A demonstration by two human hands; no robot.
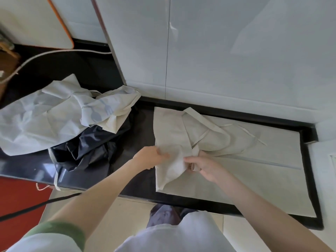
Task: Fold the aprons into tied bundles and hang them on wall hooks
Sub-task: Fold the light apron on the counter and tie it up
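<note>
Your left hand (151,158) and right hand (205,167) sit close together, both pinching the left end of the apron (245,171). Its long axis runs rightward along the worktop (140,135), centre-right of frame.

The black counter (138,124) bears a spread cream apron (236,171) beside a dark apron (87,148) under white aprons (45,120)

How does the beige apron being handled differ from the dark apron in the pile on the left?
The beige apron lies mostly spread flat on the counter; the dark apron is crumpled in a heap. Both the left hand and right hand grip the beige apron; the dark apron is untouched, partly under a white apron. Both are unbundled, on the same counter.
</note>
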